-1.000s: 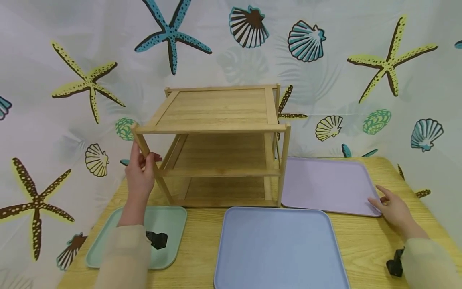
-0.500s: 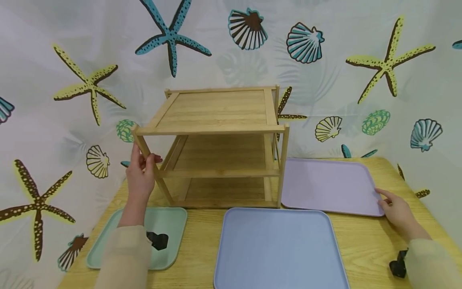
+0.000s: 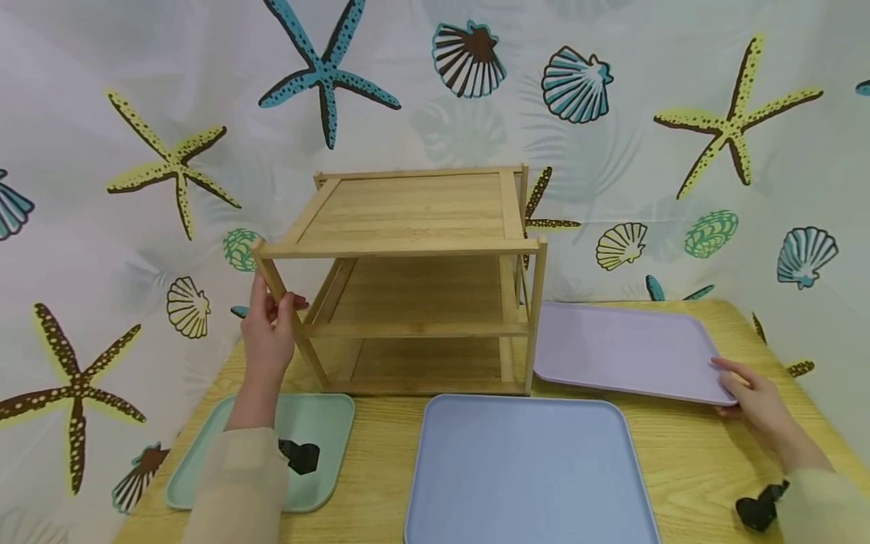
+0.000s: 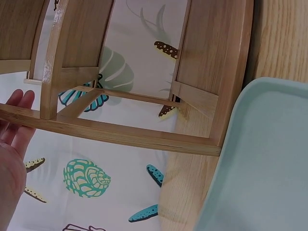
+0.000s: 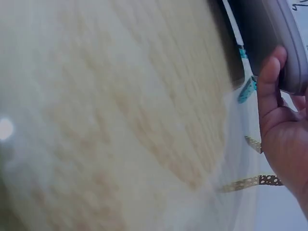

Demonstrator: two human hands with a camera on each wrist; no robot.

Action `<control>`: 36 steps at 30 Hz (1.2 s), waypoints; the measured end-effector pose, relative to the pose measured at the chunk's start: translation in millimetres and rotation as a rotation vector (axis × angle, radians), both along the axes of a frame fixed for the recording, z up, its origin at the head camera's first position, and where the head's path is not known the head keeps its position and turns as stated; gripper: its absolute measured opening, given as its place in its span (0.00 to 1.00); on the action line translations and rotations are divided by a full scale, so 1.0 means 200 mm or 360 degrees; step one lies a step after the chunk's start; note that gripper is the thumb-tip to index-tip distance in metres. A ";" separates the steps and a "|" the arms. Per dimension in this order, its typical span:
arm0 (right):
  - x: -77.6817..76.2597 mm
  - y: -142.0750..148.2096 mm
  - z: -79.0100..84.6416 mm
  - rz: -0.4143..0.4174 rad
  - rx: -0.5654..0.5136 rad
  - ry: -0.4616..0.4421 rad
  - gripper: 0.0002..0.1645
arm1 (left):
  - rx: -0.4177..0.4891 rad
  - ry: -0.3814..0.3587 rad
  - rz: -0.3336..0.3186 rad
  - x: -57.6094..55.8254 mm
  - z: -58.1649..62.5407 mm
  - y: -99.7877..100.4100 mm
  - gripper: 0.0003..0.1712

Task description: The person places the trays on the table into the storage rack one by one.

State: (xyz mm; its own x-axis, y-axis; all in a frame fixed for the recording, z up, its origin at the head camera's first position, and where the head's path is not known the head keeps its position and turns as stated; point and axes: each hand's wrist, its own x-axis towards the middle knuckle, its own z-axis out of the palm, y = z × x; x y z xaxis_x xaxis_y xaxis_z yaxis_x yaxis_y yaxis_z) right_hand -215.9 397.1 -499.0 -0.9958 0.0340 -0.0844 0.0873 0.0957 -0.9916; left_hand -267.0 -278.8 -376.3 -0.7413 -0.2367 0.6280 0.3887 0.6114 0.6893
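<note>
A three-tier wooden shelf rack [image 3: 414, 204] stands at the middle back of the table. My left hand [image 3: 267, 332] holds its front left post, the fingers behind and the thumb in front; the left wrist view shows the fingers round the post [image 4: 120, 132]. To the right of the rack is a lilac tray [image 3: 618, 351], its right end raised and its left end beside the rack's right post. My right hand [image 3: 761, 404] grips the tray's near right corner. In the right wrist view, the thumb [image 5: 269, 79] lies along the tray's edge and the other fingers are mostly hidden.
A blue tray [image 3: 526, 468] lies in front of the rack. At the left, a mint green tray [image 3: 316, 438] lies under my left forearm. A patterned sheet [image 3: 612, 174] hangs close behind the table [image 3: 377, 468] and along its sides.
My right hand has moved onto the lilac tray's right edge, taken hold of it and tipped that end up. The left hand stays on the rack's post.
</note>
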 end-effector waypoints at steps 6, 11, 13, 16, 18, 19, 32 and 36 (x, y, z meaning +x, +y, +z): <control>0.03 0.02 0.01 0.0117 -0.0323 0.0020 0.20 | -0.0010 0.0005 -0.0002 0.01 0.00 0.00 0.24; 0.07 0.05 0.00 0.0184 -0.0550 0.0124 0.23 | 0.0000 0.0004 -0.0001 0.01 -0.01 0.00 0.23; 0.08 0.05 0.01 0.0214 -0.0633 0.0189 0.24 | -0.0002 0.0000 0.0008 0.00 -0.01 0.00 0.23; 0.10 0.05 0.03 0.0268 -0.0721 0.0278 0.25 | -0.0002 -0.0006 0.0012 0.00 -0.01 -0.01 0.21; 0.11 0.05 0.05 0.0276 -0.0732 0.0339 0.26 | -0.0009 -0.0008 0.0014 -0.01 -0.01 0.00 0.21; 0.11 0.04 0.07 0.0275 -0.0736 0.0362 0.27 | -0.0014 -0.0009 0.0014 -0.01 -0.01 0.00 0.21; 0.20 -0.02 0.25 -0.0035 -0.0787 0.0635 0.24 | -0.0014 -0.0038 0.0029 0.00 -0.01 0.00 0.21; 0.23 0.00 0.29 -0.0045 -0.0792 0.0730 0.25 | -0.0017 -0.0027 0.0022 0.00 -0.01 0.00 0.23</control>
State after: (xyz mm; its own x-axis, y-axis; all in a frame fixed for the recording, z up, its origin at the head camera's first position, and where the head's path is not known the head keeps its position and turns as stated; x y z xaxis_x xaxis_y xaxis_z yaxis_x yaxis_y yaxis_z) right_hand -169.4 396.2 -441.0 -0.9339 0.1271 0.3342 -0.3571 -0.3778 -0.8543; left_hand -267.7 -278.4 -377.6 -0.7488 -0.2401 0.6177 0.3684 0.6240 0.6891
